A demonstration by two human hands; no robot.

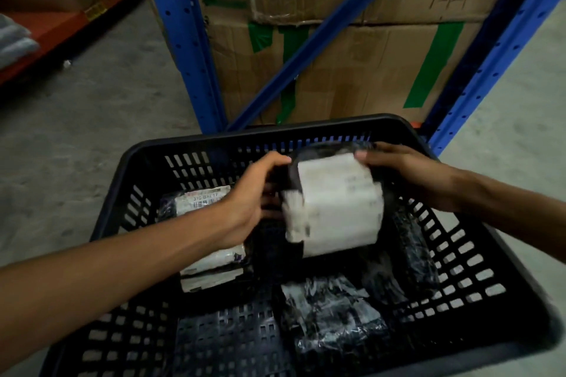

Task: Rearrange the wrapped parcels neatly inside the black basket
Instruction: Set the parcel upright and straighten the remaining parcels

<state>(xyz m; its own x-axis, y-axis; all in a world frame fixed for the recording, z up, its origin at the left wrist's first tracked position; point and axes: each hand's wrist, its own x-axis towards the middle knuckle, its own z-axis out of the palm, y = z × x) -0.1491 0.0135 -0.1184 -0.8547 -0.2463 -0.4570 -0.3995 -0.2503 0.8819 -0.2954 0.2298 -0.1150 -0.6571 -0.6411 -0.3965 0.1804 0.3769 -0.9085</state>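
Observation:
A black slatted plastic basket (128, 180) fills the lower part of the head view. Above its middle I hold a black-wrapped parcel with a large white label (340, 208), tilted and blurred. My left hand (248, 202) grips its left side and my right hand (404, 171) grips its upper right edge. Under my left wrist lies a labelled parcel (199, 199) against the basket's left wall, with white-labelled parcels (211, 272) stacked below it. A shiny black-wrapped parcel (327, 318) lies at the front, and another dark parcel (416, 254) leans along the right side.
Behind the basket stand blue shelf uprights (183, 40) with a diagonal brace, and large cardboard boxes (352, 49) taped in green. An orange shelf beam (76, 21) with grey folded items is at the far left. Grey concrete floor (92, 131) surrounds the basket.

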